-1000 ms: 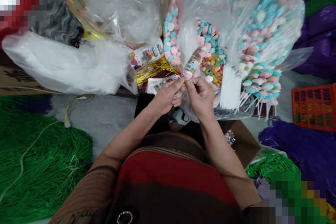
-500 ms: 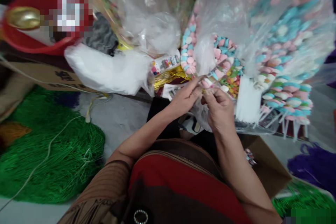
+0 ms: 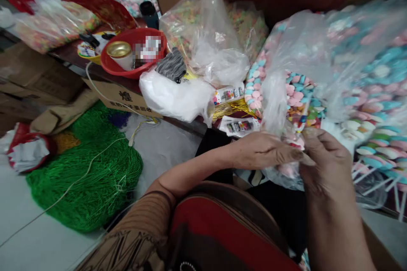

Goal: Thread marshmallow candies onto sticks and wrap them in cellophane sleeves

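My left hand (image 3: 263,151) and my right hand (image 3: 324,163) meet at lap height, both closed on a small clear packet of pastel candy (image 3: 291,144) pinched between the fingertips. The packet is mostly hidden by my fingers and blurred. Just behind the hands lies a big clear plastic bag (image 3: 318,63) full of pink, blue and white candy pieces, with white-sticked lollipops (image 3: 372,135) at the right. Small printed labels (image 3: 240,126) and gold twist ties (image 3: 227,109) lie on the table edge beyond my left hand.
A red bowl (image 3: 133,57) with a gold-lidded jar stands at the back left, beside a white plastic bag (image 3: 174,95) and more bags of sweets. A green mesh heap (image 3: 92,169) with a white cord lies on the floor at left. Cardboard boxes (image 3: 121,93) sit under the table.
The view has swung left and up, showing the red bowl and boxes. My hands have dropped lower and to the right, still closed together on the candy packet.
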A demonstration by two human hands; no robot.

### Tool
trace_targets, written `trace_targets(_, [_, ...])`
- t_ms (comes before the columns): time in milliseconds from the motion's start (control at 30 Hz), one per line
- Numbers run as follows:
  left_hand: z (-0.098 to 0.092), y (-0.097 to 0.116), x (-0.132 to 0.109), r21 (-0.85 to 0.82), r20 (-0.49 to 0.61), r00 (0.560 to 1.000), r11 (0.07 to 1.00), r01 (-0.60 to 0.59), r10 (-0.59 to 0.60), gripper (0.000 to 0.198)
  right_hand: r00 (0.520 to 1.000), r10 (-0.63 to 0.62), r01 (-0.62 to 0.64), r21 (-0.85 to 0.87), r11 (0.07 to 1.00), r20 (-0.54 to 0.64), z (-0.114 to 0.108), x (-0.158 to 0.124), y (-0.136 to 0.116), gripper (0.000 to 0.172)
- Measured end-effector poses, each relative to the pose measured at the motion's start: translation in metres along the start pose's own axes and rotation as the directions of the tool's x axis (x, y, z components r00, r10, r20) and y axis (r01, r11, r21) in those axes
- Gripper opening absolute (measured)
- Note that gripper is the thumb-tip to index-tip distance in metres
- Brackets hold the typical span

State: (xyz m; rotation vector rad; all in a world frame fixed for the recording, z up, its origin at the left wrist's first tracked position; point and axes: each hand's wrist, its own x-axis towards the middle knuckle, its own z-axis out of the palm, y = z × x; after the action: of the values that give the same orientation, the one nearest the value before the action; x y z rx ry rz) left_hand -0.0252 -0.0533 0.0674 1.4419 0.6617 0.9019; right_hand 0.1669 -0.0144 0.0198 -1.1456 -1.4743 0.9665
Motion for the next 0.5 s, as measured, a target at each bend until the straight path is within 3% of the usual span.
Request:
trace_targets(67, [0.003, -0.004, -0.001, -0.044, -0.059, 0.991, 0.992, 0.116, -0.119, 0.060, 0.995, -0.020, 0.017, -0.033, 0.999, -0.097, -0.002, -0.004, -0.016, 0.026])
trace_targets(133, [0.005, -0.008, 0.001, -0.203, -0.070, 0.964, 0.950, 0.237, -0.255, 0.076, 0.981, -0.162, 0.135, -0.228, 0.964, -0.103, -0.001, -0.010, -0.033, 0.022])
trace_targets(200, [0.006, -0.011, 0.004, -0.345, -0.037, 0.927, 0.875, 0.339, -0.374, 0.086, 0.921, -0.389, 0.349, -0.478, 0.806, 0.016, -0.001, -0.016, -0.044, 0.016])
trace_targets(267, [0.006, -0.014, 0.009, -0.407, -0.007, 0.898, 0.821, 0.399, -0.440, 0.090, 0.838, -0.529, 0.492, -0.608, 0.623, 0.135, -0.003, -0.021, -0.049, 0.011])
trace_targets(367, [0.005, -0.023, 0.017, -0.456, -0.038, 0.911, 0.818, 0.350, -0.412, 0.088, 0.786, -0.585, 0.556, -0.643, 0.526, 0.200, -0.008, -0.029, -0.045, 0.009])
trace_targets(500, [0.004, -0.036, 0.027, -0.562, -0.165, 0.938, 0.811, 0.164, -0.304, 0.074, 0.776, -0.577, 0.591, -0.615, 0.522, 0.256, -0.009, -0.041, -0.027, 0.010])
